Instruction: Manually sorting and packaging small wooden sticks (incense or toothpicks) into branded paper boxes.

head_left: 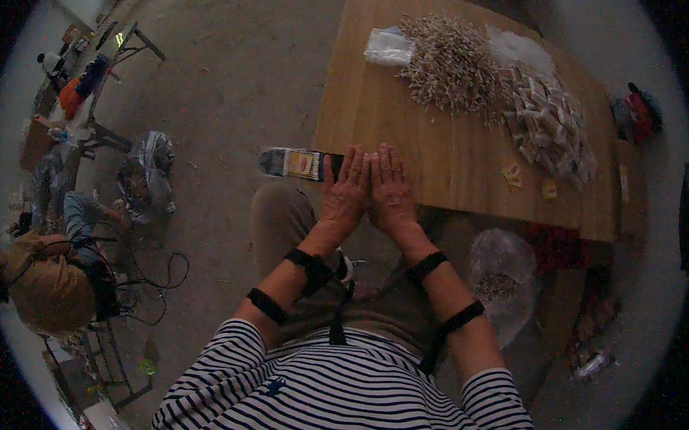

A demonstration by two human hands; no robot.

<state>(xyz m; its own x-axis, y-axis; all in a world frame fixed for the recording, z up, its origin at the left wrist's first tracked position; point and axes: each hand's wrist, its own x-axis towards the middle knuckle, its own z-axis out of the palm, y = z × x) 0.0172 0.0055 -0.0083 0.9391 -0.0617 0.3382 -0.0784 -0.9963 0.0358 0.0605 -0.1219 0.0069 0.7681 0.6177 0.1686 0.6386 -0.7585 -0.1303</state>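
Note:
Side by side at the near edge of the wooden table (454,170) lie my left hand (345,196) and my right hand (394,194). Both are palm down with fingers stretched out, and nothing shows in either. What is under the palms is hidden. Just left of my left hand is a clear packet of thin pale sticks with a yellow and red label (304,164), jutting past the table's left edge. A dark flat thing (333,162) lies between that packet and my left fingers, partly covered.
Farther back are a heap of small pale sticks (449,66), flat clear bags (389,46) and a pile of filled packets (552,128). Small yellow cards (511,175) lie nearer. Below the table hangs a clear plastic bag (504,260). Another person (53,283) sits at left.

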